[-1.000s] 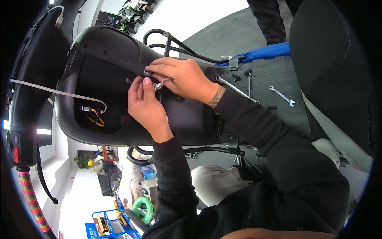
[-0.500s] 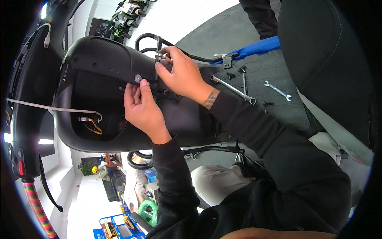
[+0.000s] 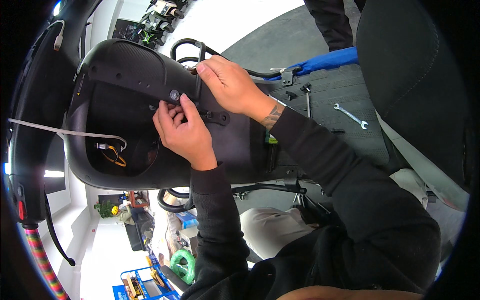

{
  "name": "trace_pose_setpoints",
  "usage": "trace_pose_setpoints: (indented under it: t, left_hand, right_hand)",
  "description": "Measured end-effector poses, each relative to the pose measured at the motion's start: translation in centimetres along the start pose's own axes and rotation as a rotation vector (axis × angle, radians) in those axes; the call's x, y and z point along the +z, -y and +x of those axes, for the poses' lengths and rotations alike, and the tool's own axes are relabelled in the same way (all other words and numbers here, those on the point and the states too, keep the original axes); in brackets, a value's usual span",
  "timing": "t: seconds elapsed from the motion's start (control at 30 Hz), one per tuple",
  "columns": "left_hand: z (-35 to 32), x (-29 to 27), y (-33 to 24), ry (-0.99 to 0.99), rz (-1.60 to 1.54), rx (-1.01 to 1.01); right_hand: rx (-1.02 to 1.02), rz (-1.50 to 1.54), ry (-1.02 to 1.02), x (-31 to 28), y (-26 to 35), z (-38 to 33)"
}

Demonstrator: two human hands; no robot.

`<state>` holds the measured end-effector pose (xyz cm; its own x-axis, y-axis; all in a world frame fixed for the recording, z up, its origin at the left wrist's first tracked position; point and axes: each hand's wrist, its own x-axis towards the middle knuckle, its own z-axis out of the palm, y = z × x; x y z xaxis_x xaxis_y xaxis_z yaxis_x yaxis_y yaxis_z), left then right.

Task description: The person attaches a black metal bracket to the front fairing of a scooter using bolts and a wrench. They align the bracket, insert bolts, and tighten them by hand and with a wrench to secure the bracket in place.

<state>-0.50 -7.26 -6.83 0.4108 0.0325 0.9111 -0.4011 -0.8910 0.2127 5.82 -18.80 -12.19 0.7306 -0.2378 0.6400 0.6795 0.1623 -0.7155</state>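
A black scooter's front panel (image 3: 220,155) lies before me, with a long black bracket (image 3: 135,90) across it. A round silver bolt head (image 3: 174,94) shows in the bracket. Just beside that bolt, my left hand (image 3: 187,135) is closed, its thumb and curled fingers pinching the bracket's edge. My right hand (image 3: 230,87) is closed at a black metal bar (image 3: 200,55) that crosses the panel. A shiny metal piece (image 3: 190,66) pokes out past its fingertips; most of it is hidden by the hand.
On the ribbed footboard (image 3: 345,85) lie an open-end wrench (image 3: 350,116), black bolts (image 3: 291,95) and a T-handled hex key (image 3: 307,100). A black seat (image 3: 405,65) rises at right. A white cable (image 3: 65,131) hangs across the left. Another person's legs (image 3: 330,22) stand at the far side.
My right hand has turned and shifted slightly, covering more of the shiny metal piece. The left hand stays beside the bolt, its fingers curled tighter. The view has shifted a little.
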Motion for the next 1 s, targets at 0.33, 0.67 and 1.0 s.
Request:
trace_pose_setpoints:
  t: [0.33,0.67,1.0]
  left_hand:
    - [0.7,-0.2,0.4,0.075,-0.053,-0.034]
    - [0.6,-0.1,1.1,0.074,-0.069,0.002]
    - [1.6,-1.8,0.8,0.267,-0.075,-0.065]
  right_hand:
    - [-0.007,-0.053,0.056,0.5,0.8,-0.5]
    - [-0.164,-0.066,0.13,-0.1,0.5,-0.1]
    - [-0.165,-0.032,0.134,-0.1,-0.8,-0.1]
